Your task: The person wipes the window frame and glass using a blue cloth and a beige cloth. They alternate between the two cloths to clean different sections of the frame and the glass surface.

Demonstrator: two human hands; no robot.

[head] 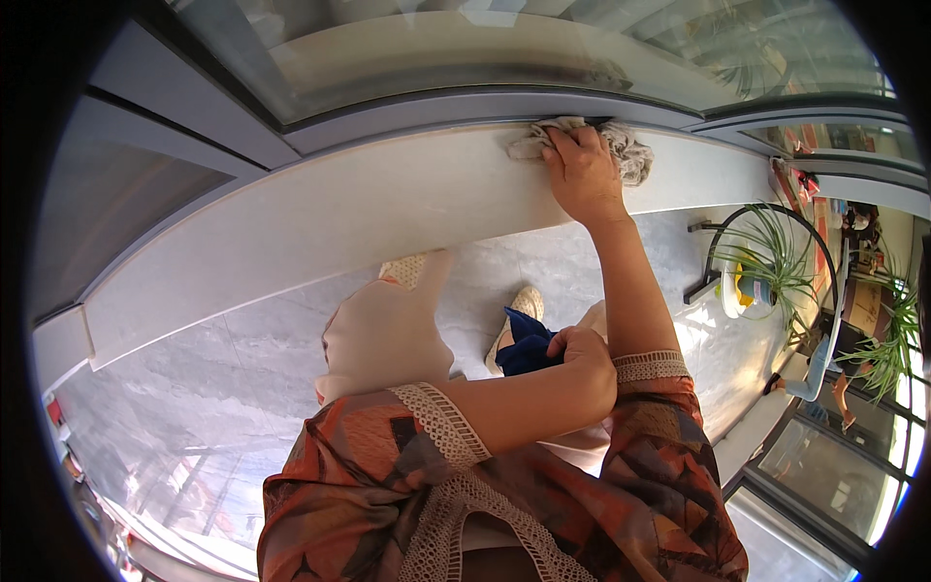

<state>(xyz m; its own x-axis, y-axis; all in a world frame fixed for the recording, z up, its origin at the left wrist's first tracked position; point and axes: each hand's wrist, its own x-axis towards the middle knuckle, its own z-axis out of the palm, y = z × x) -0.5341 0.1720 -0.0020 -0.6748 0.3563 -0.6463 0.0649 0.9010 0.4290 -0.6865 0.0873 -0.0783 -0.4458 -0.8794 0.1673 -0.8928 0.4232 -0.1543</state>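
My right hand (585,171) presses a crumpled, patterned grey-beige cloth (633,156) onto the pale window sill (364,189), close against the grey window frame (451,116). Parts of the cloth stick out on both sides of the fingers. Lower down, in front of my body, my left hand (580,345) is closed on a dark blue cloth (527,345), which hangs above the floor. The left forearm lies across my body, and its fingertips are partly hidden behind the hand.
Window glass (465,51) rises beyond the sill. Below is a grey tiled floor (240,349). At the right stand a potted spider plant (774,273) by a black curved stand (822,236) and another leafy plant (891,327). A person's leg (811,375) shows farther off.
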